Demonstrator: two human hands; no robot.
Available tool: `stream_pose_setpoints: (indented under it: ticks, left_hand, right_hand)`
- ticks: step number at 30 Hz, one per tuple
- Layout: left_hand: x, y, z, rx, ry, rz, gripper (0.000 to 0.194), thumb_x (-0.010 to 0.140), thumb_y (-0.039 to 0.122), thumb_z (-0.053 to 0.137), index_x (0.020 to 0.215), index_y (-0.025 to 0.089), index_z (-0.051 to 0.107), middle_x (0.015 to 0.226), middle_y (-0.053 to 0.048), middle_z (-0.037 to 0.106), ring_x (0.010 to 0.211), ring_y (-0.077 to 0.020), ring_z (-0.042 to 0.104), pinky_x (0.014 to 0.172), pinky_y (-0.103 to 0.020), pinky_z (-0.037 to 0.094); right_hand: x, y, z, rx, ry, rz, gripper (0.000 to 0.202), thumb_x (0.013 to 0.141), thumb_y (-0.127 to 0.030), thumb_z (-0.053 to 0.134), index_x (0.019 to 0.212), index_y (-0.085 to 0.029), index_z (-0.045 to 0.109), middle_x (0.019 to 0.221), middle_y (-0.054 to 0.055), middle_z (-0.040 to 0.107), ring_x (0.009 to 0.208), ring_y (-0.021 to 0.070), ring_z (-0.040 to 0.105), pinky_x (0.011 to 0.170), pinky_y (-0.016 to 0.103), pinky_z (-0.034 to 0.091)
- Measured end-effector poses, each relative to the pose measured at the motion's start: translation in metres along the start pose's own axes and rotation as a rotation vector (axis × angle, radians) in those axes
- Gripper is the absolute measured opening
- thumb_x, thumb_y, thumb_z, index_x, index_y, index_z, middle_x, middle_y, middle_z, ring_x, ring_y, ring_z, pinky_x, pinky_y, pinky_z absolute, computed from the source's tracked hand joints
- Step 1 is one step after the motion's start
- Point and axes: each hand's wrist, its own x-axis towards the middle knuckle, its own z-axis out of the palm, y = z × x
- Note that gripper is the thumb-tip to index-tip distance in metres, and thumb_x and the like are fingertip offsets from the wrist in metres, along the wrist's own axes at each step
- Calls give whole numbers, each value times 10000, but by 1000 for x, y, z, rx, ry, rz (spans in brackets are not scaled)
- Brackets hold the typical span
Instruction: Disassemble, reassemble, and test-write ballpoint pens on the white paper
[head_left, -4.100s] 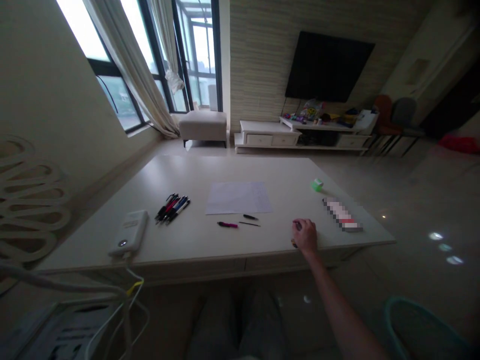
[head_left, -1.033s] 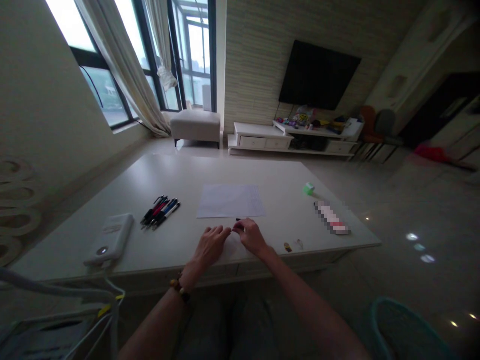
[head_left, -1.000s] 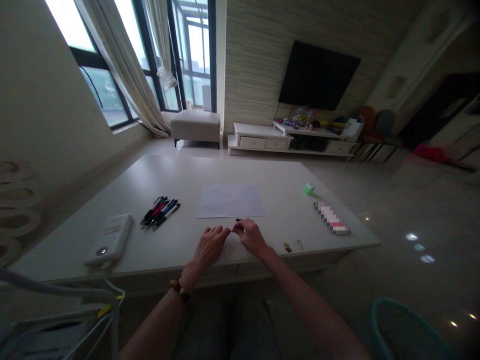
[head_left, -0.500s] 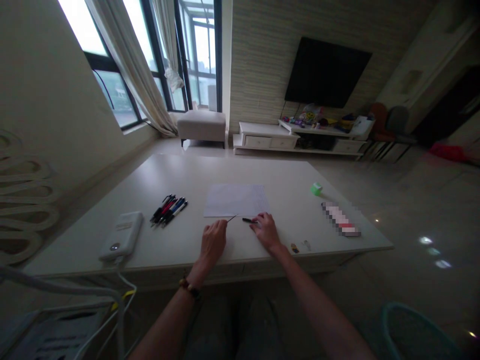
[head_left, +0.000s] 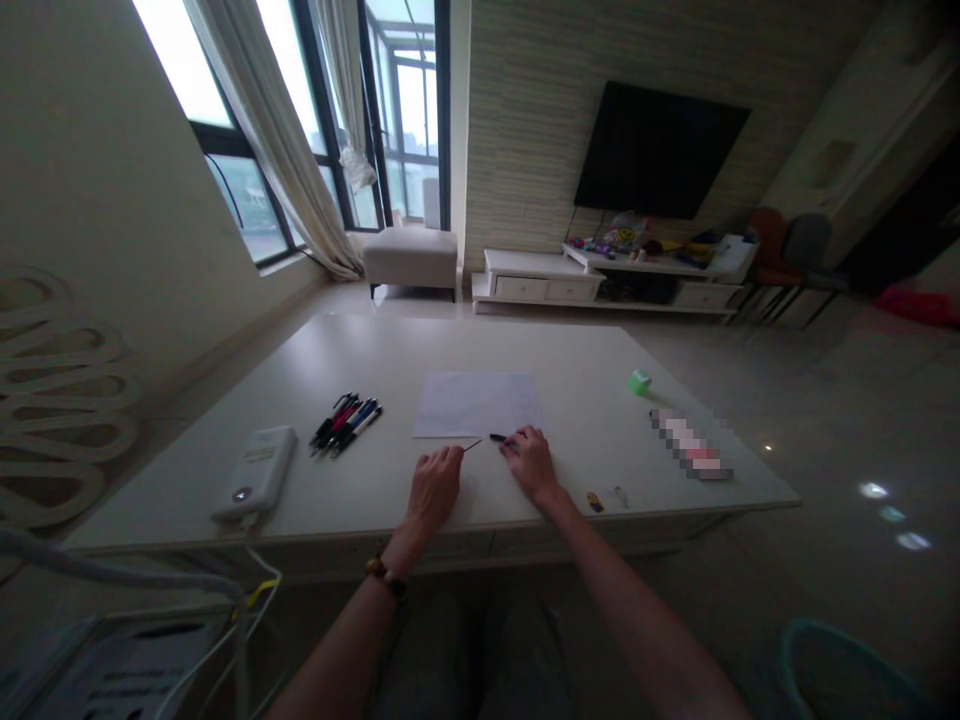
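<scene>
My left hand (head_left: 436, 484) is closed in a pinch on a thin dark pen refill (head_left: 472, 445), whose tip points up and to the right. Just across from it, my right hand (head_left: 532, 464) grips a black-ended pen barrel (head_left: 497, 437); most of the barrel is hidden by the fingers. A small gap separates the refill's tip from the barrel's end. Both hands rest at the near edge of a sheet of white paper (head_left: 469, 402), which lies flat on the white table (head_left: 360, 345). To the left lies a bunch of several pens (head_left: 349, 425).
A white power bank (head_left: 259, 470) with a cable sits at the table's left. On the right are a small green object (head_left: 639, 382) and a blurred-out pink and white item (head_left: 690, 445). Two small bits, one of them brownish (head_left: 594, 501), lie near the front edge.
The view has shifted slightly, moving the scene a little right and down. Both hands keep their grips, and the refill's tip and the barrel's end stay close together.
</scene>
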Motion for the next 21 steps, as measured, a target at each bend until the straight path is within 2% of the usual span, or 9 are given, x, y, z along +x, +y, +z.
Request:
stream_pose_setpoints:
  ticks: [4, 8, 11, 16, 21]
  left_hand:
    - [0, 0, 0, -1, -2, 6, 192, 902, 174, 307, 922, 190, 498, 844, -47, 592, 753, -170, 536, 703, -309, 314]
    - [0, 0, 0, 8, -23, 47, 185, 888, 151, 329, 935, 193, 502, 857, -44, 588, 764, -171, 530, 713, -311, 318]
    - [-1, 1, 0, 17, -30, 83, 182, 884, 148, 338, 934, 197, 506, 853, -39, 584, 758, -172, 525, 719, -313, 317]
    - [-1, 1, -2, -5, -29, 115, 181, 883, 144, 341, 936, 197, 505, 850, -35, 579, 767, -166, 520, 732, -305, 319]
    - [-1, 1, -3, -7, -46, 112, 181, 887, 155, 337, 936, 199, 506, 860, -37, 577, 767, -165, 516, 726, -305, 322]
  right_hand:
    - [-2, 1, -2, 92, 59, 7, 105, 793, -283, 585, 760, -191, 621, 852, 79, 591, 862, 225, 510, 786, 367, 403]
    - [-9, -5, -8, 405, 42, 79, 155, 834, -316, 516, 826, -182, 594, 739, 44, 626, 721, 185, 568, 687, 312, 446]
    - [-11, -13, -15, 557, 36, 109, 175, 822, -327, 521, 855, -183, 615, 766, 39, 648, 681, 163, 585, 640, 280, 457]
    - [-5, -23, -26, 611, 26, 33, 172, 816, -310, 528, 834, -189, 650, 830, 46, 637, 775, 162, 591, 661, 271, 463]
    - [-2, -29, -26, 608, -24, 13, 165, 814, -307, 537, 819, -191, 654, 823, 48, 634, 773, 163, 594, 661, 274, 468]
